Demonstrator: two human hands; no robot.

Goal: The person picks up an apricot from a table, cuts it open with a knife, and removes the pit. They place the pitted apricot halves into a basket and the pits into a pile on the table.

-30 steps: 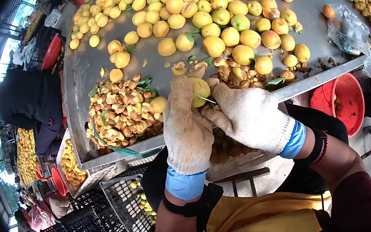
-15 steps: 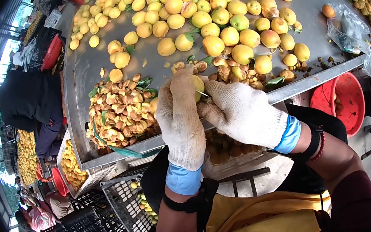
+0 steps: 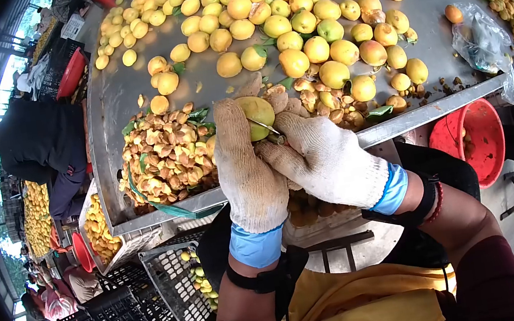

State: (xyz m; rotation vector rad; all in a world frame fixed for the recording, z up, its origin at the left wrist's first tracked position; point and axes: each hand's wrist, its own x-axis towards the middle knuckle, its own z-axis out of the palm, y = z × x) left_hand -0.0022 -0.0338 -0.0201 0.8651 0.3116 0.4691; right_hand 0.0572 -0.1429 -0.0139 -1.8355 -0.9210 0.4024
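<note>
Both hands wear off-white knit gloves and meet at the front edge of a metal table (image 3: pixel 146 215). My left hand (image 3: pixel 246 168) is wrapped round a yellow-green fruit (image 3: pixel 257 116). My right hand (image 3: pixel 318 152) is closed on a small tool with a thin metal blade (image 3: pixel 263 125), which lies against the fruit's lower side; most of its handle is hidden. Left of my hands is a pile of pits and fruit pieces (image 3: pixel 160 151). More torn pieces (image 3: pixel 321 102) lie just beyond my right hand. Whole yellow fruits (image 3: pixel 294 63) spread across the table behind.
At the right are a clear plastic bag (image 3: pixel 482 40) on the table and a red bucket (image 3: pixel 484 141) below its edge. Black crates (image 3: pixel 181 296) stand at lower left. A person in dark clothes (image 3: pixel 40 138) bends at the left. A crate of fruit (image 3: pixel 319 207) is under the table edge.
The fruit in my left hand now shows more fully, and the left fingers have shifted around it. My right hand and the blade have moved slightly left.
</note>
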